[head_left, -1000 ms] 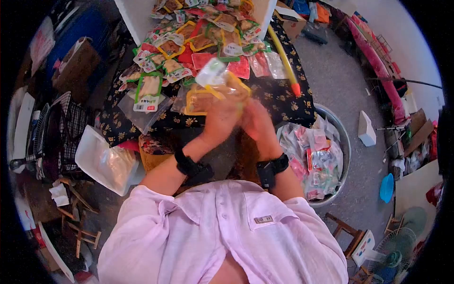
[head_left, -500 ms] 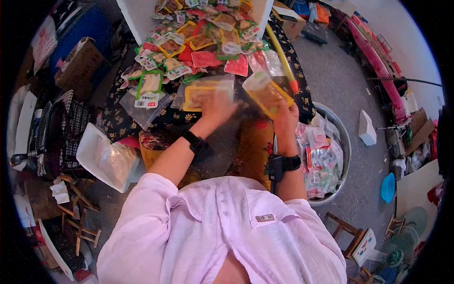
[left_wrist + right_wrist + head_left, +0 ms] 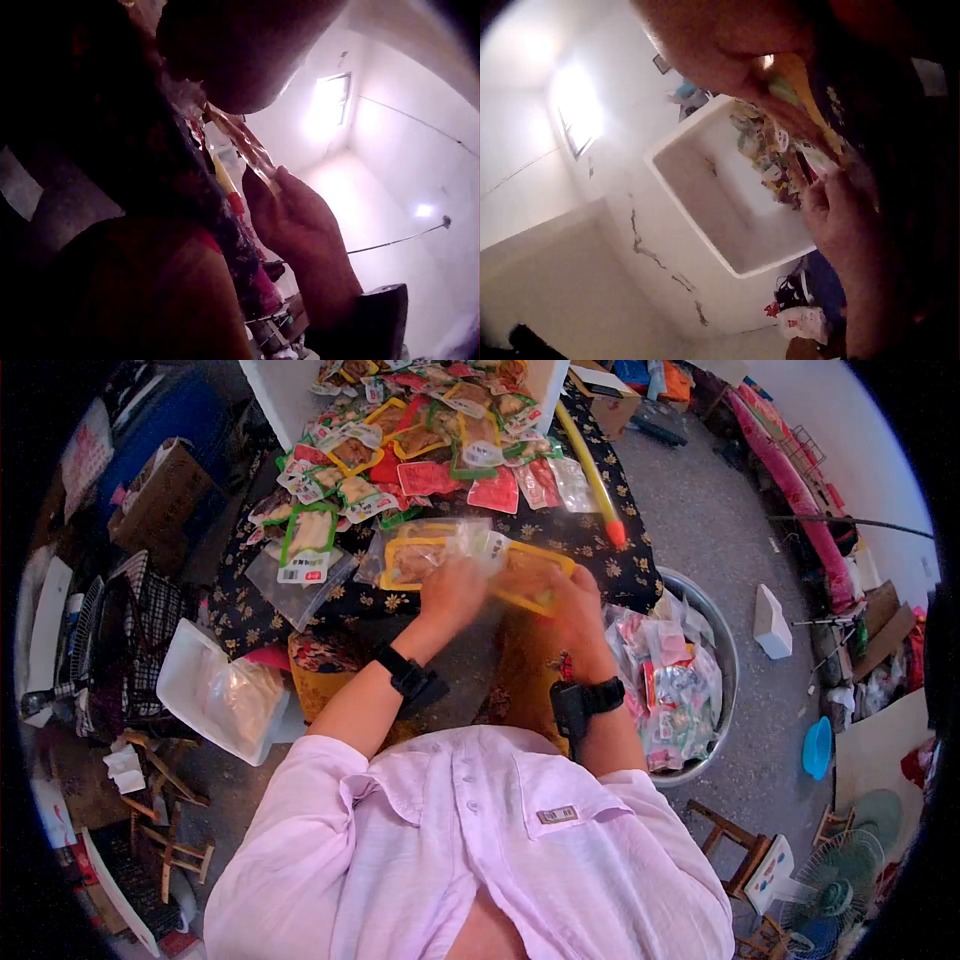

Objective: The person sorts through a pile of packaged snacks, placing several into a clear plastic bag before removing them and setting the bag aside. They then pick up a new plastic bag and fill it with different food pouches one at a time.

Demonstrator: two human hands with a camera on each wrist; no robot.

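A yellow-edged food packet (image 3: 530,574) is stretched between both hands above the near edge of the patterned cloth (image 3: 350,605). The right hand (image 3: 582,618) pinches its right end; the left hand (image 3: 455,595) is at its white left end, fingers blurred. In the right wrist view the left hand (image 3: 840,206) has thumb and finger pinched on the packet's white end. The left wrist view shows the right hand (image 3: 296,217) gripping the other end. Another yellow-edged packet (image 3: 412,563) in a clear bag lies beside the left hand.
Many packets (image 3: 430,440) are heaped before a white foam box (image 3: 278,400). A yellow tube with a red tip (image 3: 592,470) lies at the right. A metal basin (image 3: 728,690) of bagged packets stands at right, a white tub (image 3: 190,670) at left.
Since half a second ago, the right hand has brought its packet leftward to the left hand, which has moved from the bagged packet to that packet's white end.
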